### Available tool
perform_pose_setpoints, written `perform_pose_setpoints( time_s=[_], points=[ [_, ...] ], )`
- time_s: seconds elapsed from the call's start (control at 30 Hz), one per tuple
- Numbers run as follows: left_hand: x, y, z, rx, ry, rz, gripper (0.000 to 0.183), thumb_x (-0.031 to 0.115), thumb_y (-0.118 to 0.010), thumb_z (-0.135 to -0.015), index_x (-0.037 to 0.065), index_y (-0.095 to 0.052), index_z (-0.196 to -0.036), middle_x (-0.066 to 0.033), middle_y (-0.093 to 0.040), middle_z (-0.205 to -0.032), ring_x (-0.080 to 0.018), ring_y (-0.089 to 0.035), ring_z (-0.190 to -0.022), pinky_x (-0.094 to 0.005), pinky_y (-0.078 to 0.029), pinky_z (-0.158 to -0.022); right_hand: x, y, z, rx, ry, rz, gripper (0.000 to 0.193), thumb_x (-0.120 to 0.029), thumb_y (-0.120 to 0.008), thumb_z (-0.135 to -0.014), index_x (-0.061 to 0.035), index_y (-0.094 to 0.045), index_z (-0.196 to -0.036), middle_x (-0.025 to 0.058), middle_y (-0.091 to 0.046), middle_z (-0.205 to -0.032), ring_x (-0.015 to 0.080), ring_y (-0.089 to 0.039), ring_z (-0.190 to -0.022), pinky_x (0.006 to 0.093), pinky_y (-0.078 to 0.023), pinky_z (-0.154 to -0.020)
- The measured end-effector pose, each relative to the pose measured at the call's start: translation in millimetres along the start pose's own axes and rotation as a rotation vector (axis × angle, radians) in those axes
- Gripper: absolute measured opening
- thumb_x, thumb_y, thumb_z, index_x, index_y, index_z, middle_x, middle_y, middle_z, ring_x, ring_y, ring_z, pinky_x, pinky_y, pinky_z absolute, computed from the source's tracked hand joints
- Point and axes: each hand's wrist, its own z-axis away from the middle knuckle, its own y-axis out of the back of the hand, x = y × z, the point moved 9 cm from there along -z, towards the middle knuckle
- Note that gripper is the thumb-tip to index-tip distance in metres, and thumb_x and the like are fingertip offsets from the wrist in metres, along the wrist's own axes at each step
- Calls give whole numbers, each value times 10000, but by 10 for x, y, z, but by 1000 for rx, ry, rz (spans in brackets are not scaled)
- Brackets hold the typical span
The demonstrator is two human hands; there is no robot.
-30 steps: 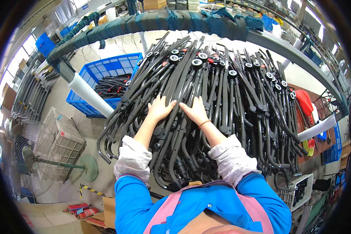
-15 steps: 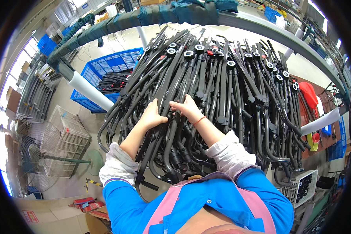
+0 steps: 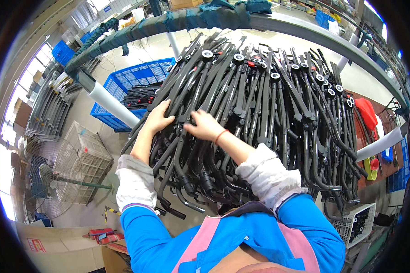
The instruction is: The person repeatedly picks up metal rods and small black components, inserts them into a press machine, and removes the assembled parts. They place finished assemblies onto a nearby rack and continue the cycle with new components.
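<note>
A dense pile of black tubular metal frames [image 3: 259,118] lies before me, many with round white-ringed joints [image 3: 238,58]. Over its left part is my left hand [image 3: 159,117], thumb spread from the fingers, touching the tubes. Close to its right, my right hand [image 3: 204,125] is over a tube with its fingers apart and slightly blurred. A red band circles my right wrist. Neither hand plainly wraps round a tube, and the undersides of both are hidden.
A padded rail [image 3: 168,20] arches beyond the pile. At the left stand a blue crate [image 3: 114,82] of black parts and a fan [image 3: 54,177]. A white basket [image 3: 371,223] is at the lower right. Red cloth [image 3: 365,113] lies right of the pile.
Both hands have moved left across the pile, the left one farther and a little away from me. Frames under them have shifted leftward. The gap between my hands has widened.
</note>
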Motion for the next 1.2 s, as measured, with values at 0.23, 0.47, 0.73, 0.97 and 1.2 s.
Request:
perform_pose_setpoints(
  time_s=[0.23, 0.47, 0.73, 0.97, 1.2],
  points=[
    [-657, -885, 13, -152, 116, -82, 654, 389, -459, -990, 105, -259, -1543, -114, -238, -1613, -293, -236, -1484, -518, -206, -1181, -219, -364, 674, -166, 222, 378, 529, -379, -727, -789, -57, -649, -1201, 267, -420, -1445, 451, -381, -1349, 543, -311, -1105],
    [-185, -468, 379, -332, 374, -291, 561, 379, -500, -974, 118, -413, -1463, -94, -421, -1520, -271, -367, -1418, -636, -215, -1127, -332, -15, 1023, -93, 222, 49, 409, -295, -691, -864, -10, -654, -1155, 248, -567, -1261, 390, -568, -1154, 423, -464, -994],
    [1468, 582, 2486, 426, 179, -33, 382, 227, -615, -912, 33, -611, -1241, -168, -649, -1225, -328, -576, -1177, -450, -351, -1086, -1500, 1049, 2600, -252, 474, -1108, 220, -184, -642, -926, 0, -693, -1037, 119, -656, -983, 226, -650, -905, 359, -525, -757],
    [2147, -1710, 5836, 577, 948, 361, 332, 192, -655, -924, 7, -614, -1197, -146, -692, -1073, -231, -651, -1023, -351, -497, -921, -2458, 2127, 4630, -929, 1067, -1967, 337, -298, -610, -922, 14, -641, -1045, 127, -602, -941, 260, -578, -852, 377, -482, -732],
    [3804, -3117, 7950, 710, 1318, 508, 342, 173, -645, -908, -30, -612, -1182, -178, -707, -1034, -223, -685, -976, -338, -529, -857, -3026, 2075, 5997, -1516, 827, -2578, 344, -264, -550, -958, 67, -641, -992, 165, -558, -958, 230, -519, -761, 321, -443, -636]
  ],
)
